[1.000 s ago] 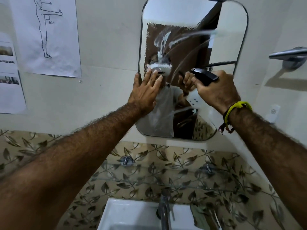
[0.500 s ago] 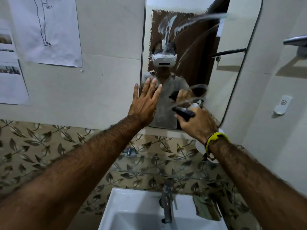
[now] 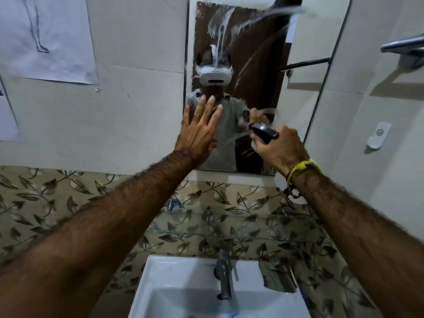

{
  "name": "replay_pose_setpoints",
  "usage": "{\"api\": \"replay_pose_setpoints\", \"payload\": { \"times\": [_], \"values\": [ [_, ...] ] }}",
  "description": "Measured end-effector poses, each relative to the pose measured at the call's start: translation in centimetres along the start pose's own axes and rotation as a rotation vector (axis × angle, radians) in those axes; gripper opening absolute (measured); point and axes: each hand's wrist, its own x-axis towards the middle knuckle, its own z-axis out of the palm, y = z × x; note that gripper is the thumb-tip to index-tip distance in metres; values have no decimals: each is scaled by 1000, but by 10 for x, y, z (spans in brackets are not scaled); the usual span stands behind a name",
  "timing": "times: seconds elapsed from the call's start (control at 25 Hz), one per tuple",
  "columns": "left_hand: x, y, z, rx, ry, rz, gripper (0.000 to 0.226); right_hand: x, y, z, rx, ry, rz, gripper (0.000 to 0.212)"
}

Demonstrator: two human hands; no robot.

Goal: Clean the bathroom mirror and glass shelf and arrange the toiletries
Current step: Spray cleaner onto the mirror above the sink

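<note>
The wall mirror (image 3: 305,37) hangs straight ahead, streaked with white foam and runs of cleaner near its top. My left hand (image 3: 197,134) lies flat and spread against the mirror's lower left edge. My right hand (image 3: 278,148) is closed on a spray bottle (image 3: 263,131) with a black trigger head, its nozzle pointing left at the lower part of the glass. The bottle's white body is mostly hidden behind my hand. Below the mirror runs the glass shelf (image 3: 252,228), with nothing standing on it.
A white sink (image 3: 172,290) with a chrome tap (image 3: 224,274) sits below the shelf. A greenish cloth (image 3: 277,278) lies on the sink's right rim. Paper sheets (image 3: 46,37) hang on the left wall. A chrome bar (image 3: 401,45) and a white wall hook (image 3: 378,135) are on the right.
My right hand has lowered the spray bottle from the mirror's middle to its lower part. My left hand stays on the glass. The view has tilted down toward the sink.
</note>
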Motion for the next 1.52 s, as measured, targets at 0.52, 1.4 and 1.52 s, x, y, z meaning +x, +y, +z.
{"api": "replay_pose_setpoints", "payload": {
  "times": [0.52, 1.4, 1.52],
  "values": [
    [77, 9, -54, -8, 196, 92, 94, 74, -69, -78, 404, 474, -48, 35],
    [23, 40, -10, 18, 18, 92, 98, -28, 24, 6, 242, 69, 198, 39],
    [13, 47, -5, 10, -24, 114, 96, -48, 42, 28, 109, -77, 244, 37]
  ]
}}
